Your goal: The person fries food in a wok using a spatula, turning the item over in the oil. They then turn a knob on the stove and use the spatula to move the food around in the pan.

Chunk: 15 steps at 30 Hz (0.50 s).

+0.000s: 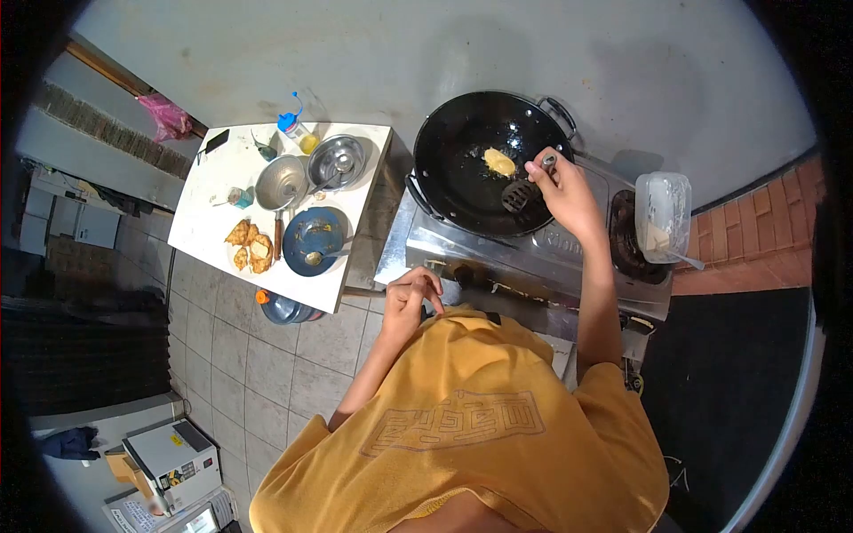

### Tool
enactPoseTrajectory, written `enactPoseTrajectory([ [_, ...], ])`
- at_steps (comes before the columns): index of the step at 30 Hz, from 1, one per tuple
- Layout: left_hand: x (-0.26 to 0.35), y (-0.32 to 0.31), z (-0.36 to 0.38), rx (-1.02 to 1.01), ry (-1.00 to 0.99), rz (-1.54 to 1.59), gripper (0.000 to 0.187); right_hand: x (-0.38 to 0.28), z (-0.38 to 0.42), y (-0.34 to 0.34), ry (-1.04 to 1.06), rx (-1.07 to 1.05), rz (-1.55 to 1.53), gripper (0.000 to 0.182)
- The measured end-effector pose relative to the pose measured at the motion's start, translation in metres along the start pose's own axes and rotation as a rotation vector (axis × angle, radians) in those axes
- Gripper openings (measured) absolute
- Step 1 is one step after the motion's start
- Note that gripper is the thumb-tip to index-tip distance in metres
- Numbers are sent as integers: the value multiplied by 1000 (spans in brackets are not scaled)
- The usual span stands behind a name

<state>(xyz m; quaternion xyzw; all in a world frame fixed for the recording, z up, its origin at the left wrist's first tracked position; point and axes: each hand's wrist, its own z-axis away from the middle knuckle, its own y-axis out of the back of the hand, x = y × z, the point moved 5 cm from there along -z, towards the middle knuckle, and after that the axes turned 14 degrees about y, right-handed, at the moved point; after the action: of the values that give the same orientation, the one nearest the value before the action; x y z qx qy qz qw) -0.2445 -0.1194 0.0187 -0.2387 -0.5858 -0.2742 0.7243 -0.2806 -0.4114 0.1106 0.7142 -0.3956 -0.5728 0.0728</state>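
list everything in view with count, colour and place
Stove: one, silver, before the person
Wok: one, black, on stove
Food piece: one, golden yellow, in wok
Slotted spatula: one, dark, over wok
Plastic tub: one, translucent, stove's right side
Table: one, white, left of stove
Metal bowl: one, silver, on table
Saucepan: one, silver, wooden-handled, on table
Dish: one, blue, on table
Fried pieces: several, golden brown, on table
Blue-capped bottle: one, clear, table's far edge
Bag: one, pink, beyond table
Jug: one, bluish, orange cap, below table
Boxy unit: one, white, lower left
Shirt: one, mustard, on person
Left hand: one, bare, near shirt front
Right hand: one, bare, holding spatula handle
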Motion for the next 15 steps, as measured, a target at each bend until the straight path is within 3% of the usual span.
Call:
enactPoseTrajectory([
  [4, 4, 1, 1, 9, -4, 7, 55, 6, 0, -2, -12, 80, -108, 24],
  [6, 6, 1, 1, 1, -29, 14, 45, 1, 0, 1, -13, 108, -104, 24],
  [12, 1, 0, 0, 2, 4, 23, 42, -5, -2, 2, -1, 23, -11, 26],
  [15, -1, 1, -2, 11, -1, 7, 48, -2, -4, 4, -10, 81, -90, 26],
])
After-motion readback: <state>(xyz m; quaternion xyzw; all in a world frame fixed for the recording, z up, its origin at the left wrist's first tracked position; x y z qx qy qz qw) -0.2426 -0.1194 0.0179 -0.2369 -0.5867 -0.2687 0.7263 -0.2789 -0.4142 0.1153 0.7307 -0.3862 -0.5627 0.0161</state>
